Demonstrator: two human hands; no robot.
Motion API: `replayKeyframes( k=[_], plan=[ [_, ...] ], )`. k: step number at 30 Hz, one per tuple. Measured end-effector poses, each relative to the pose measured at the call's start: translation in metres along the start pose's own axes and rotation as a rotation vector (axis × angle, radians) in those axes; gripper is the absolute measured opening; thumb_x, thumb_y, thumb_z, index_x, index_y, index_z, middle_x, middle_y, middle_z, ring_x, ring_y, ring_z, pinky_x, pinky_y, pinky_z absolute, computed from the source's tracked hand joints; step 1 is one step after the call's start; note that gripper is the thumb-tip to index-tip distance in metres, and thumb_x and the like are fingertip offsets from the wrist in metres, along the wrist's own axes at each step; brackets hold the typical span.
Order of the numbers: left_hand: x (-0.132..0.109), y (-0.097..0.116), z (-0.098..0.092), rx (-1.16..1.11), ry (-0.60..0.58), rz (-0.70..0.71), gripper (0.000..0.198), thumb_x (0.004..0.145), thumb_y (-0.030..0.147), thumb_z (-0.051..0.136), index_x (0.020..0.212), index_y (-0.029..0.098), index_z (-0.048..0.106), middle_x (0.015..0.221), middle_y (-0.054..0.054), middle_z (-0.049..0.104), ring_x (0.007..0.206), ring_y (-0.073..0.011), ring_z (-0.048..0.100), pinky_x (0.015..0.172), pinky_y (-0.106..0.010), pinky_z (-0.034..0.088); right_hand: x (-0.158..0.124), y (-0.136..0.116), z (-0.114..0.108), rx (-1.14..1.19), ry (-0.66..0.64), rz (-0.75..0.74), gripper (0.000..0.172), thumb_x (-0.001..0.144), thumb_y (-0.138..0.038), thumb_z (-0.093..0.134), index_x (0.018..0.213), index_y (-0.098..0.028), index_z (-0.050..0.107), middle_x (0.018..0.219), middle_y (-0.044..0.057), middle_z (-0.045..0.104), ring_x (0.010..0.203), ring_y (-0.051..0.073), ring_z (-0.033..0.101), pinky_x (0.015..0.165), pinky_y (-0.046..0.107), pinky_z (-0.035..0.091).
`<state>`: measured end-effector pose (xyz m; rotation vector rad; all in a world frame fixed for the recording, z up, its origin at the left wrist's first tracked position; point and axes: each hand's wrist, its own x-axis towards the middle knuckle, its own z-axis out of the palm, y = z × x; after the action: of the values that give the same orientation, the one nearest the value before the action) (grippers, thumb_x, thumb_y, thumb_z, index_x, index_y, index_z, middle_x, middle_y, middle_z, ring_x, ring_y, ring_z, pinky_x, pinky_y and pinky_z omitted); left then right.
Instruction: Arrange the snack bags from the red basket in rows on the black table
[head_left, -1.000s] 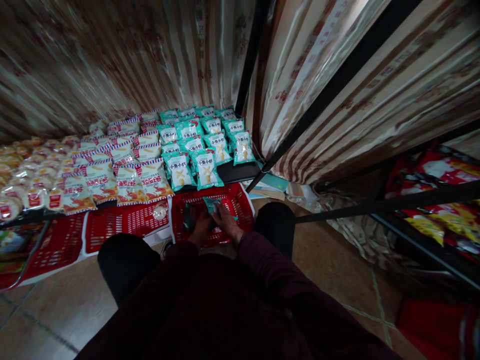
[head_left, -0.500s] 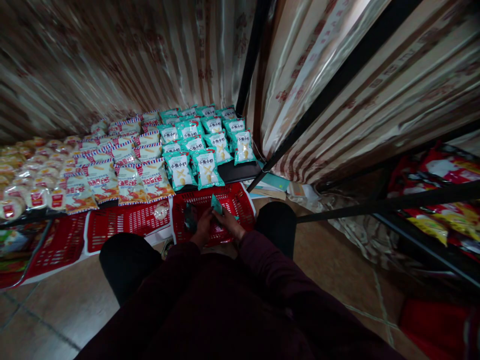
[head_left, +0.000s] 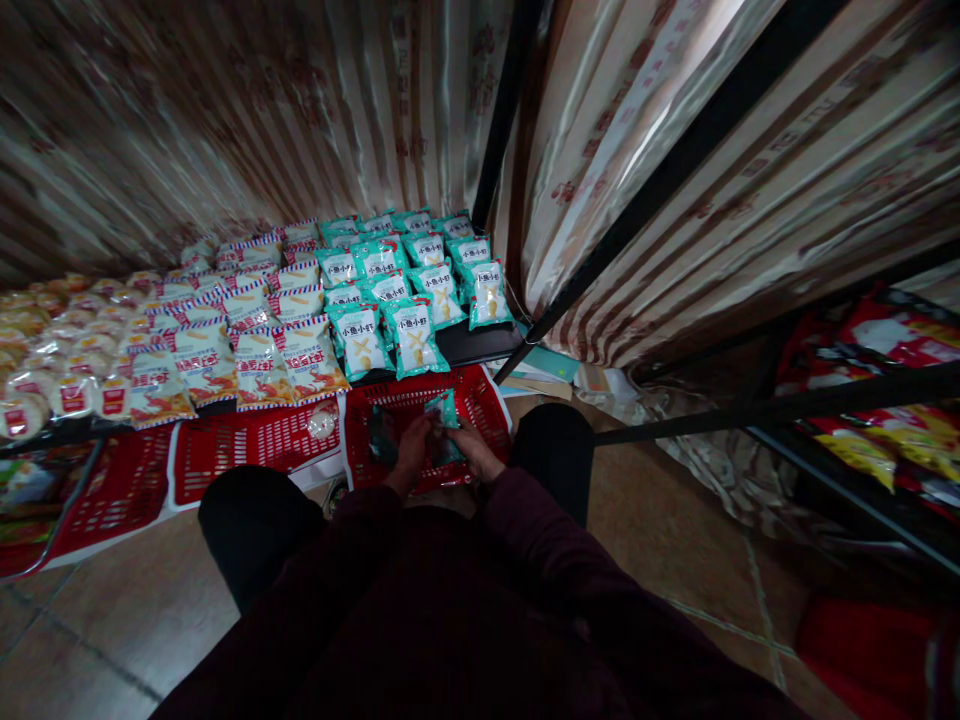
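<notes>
Both my hands are inside the right-hand red basket (head_left: pixel 487 400), at its near side. A teal snack bag (head_left: pixel 442 408) stands between them, partly covered by my fingers. My left hand (head_left: pixel 412 450) grips its left side with bent fingers. On the opposite side, my right hand (head_left: pixel 475 452) closes on the bag's right part. A dark packet (head_left: pixel 381 435), too dim to name, lies in the basket left of my left hand. Beyond the basket, rows of teal and white snack bags (head_left: pixel 414 335) lie on the low shelf.
Striped-top snack bags (head_left: pixel 311 360) and round clear-wrapped packs (head_left: pixel 75 395) fill the shelf leftward. Another red basket (head_left: pixel 225 455) stands by my left knee. A black metal bar (head_left: pixel 585 300) slants down to the right of the basket. Red and yellow bags (head_left: pixel 862 450) lie on the right rack.
The teal bag has turned from edge-on and shows more of its face. My right hand has shifted slightly right, and the hands are a little farther apart.
</notes>
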<state>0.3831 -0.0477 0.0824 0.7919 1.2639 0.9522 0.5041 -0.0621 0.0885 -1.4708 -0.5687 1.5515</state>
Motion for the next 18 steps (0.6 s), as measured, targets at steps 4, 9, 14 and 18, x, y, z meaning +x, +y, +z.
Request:
replayKeyframes(
  k=[4, 9, 14, 18],
  plan=[
    [-0.006, 0.008, 0.009, 0.026, 0.002, -0.045, 0.033, 0.071, 0.021, 0.059, 0.103, 0.016, 0.068, 0.113, -0.008, 0.067, 0.106, -0.0213, 0.06, 0.099, -0.036, 0.042, -0.01, -0.008, -0.002, 0.011, 0.088, 0.073, 0.032, 0.056, -0.021, 0.059, 0.088, -0.017, 0.06, 0.062, -0.002, 0.063, 0.05, 0.014, 0.057, 0.047, 0.023, 0.044],
    [-0.007, 0.007, 0.013, 0.077, -0.031, -0.019, 0.038, 0.067, 0.017, 0.061, 0.105, 0.017, 0.067, 0.118, -0.009, 0.065, 0.108, -0.0231, 0.059, 0.099, -0.038, 0.043, -0.019, -0.017, -0.006, 0.04, 0.141, 0.104, 0.039, 0.055, -0.018, 0.055, 0.094, -0.02, 0.058, 0.061, -0.003, 0.063, 0.048, 0.015, 0.056, 0.046, 0.025, 0.045],
    [-0.009, 0.006, 0.016, 0.132, -0.043, 0.076, 0.045, 0.067, 0.017, 0.063, 0.113, 0.019, 0.063, 0.126, -0.009, 0.059, 0.115, -0.0229, 0.055, 0.102, -0.038, 0.041, -0.031, -0.024, -0.008, 0.169, 0.139, 0.086, 0.04, 0.055, -0.018, 0.054, 0.094, -0.019, 0.058, 0.065, -0.001, 0.066, 0.054, 0.016, 0.06, 0.051, 0.026, 0.047],
    [-0.012, 0.005, 0.021, 0.15, -0.092, 0.074, 0.055, 0.068, 0.018, 0.065, 0.122, 0.02, 0.057, 0.125, -0.008, 0.06, 0.113, -0.0234, 0.056, 0.101, -0.039, 0.043, -0.038, -0.026, -0.01, 0.247, 0.147, 0.063, 0.043, 0.054, -0.02, 0.054, 0.096, -0.018, 0.058, 0.07, 0.0, 0.068, 0.061, 0.019, 0.063, 0.054, 0.027, 0.049]
  ],
)
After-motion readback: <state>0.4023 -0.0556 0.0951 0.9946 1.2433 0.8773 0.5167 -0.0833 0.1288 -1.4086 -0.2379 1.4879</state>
